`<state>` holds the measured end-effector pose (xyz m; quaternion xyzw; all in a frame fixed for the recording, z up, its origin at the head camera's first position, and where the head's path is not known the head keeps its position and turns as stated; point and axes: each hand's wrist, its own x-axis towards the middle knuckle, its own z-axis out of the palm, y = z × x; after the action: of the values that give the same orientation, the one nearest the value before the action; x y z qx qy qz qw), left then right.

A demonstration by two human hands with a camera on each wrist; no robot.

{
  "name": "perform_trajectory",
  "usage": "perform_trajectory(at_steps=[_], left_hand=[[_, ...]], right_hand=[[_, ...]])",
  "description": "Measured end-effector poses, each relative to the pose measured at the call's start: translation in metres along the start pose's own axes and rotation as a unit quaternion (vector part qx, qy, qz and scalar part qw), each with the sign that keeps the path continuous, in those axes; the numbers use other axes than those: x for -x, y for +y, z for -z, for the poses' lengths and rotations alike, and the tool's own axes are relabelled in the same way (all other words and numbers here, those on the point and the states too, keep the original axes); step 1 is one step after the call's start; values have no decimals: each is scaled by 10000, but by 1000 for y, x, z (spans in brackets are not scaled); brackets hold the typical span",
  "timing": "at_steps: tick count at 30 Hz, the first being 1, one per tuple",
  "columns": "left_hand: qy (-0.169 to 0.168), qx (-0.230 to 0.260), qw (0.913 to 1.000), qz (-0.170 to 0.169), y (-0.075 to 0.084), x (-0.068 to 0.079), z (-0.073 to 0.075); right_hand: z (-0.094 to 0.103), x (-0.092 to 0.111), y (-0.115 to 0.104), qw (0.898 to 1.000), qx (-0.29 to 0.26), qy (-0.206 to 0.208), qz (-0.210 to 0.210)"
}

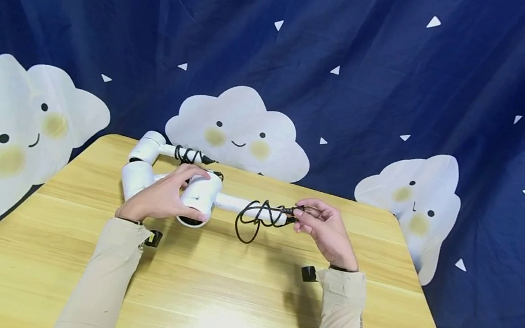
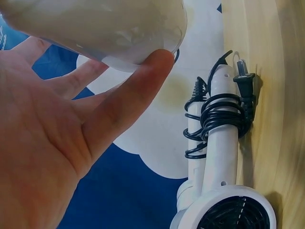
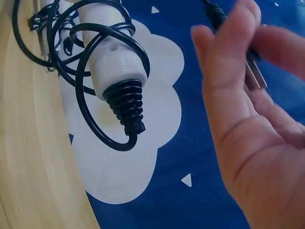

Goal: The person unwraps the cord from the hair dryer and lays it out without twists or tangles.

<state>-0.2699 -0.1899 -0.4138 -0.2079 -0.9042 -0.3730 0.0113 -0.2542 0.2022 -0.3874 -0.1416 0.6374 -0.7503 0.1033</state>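
My left hand point(image 1: 158, 198) is clamped round the barrel of a white plastic hair dryer point(image 1: 200, 195), thumb at its lower rim and fingers over the top. This dryer is in front of me over the middle of the pale wood-grain bench point(image 1: 221, 280), its handle pointing towards my right; I cannot tell whether any of it touches the wood. My right hand point(image 1: 327, 231), well apart from my left, pinches a black plug with flat metal prongs point(image 3: 256, 72) between thumb and fingers, just beyond the handle's end. The thin black cord point(image 3: 80, 95) runs in loose loops round that handle, one loop hanging below it.

To the left, two more white hair dryers point(image 1: 135, 180) lie side by side at the back of the bench, with black cord wound round their handles. Behind the bench hangs a dark blue curtain point(image 1: 315, 15) printed with smiling white clouds and small white triangles.
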Motion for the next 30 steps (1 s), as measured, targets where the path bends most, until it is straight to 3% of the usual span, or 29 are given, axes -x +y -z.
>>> perform_trajectory(at_steps=[8,21,30], left_hand=[[35,-68,10000,37,0,0,2],[42,-14,10000,59,-2,0,3],[70,-10,9999,74,-4,1,3]], right_hand=[[5,0,5,9943,474,-931,-201],[9,-2,14,9904,717,-903,-767],[17,-5,23,9787,1158,-1427,-919]])
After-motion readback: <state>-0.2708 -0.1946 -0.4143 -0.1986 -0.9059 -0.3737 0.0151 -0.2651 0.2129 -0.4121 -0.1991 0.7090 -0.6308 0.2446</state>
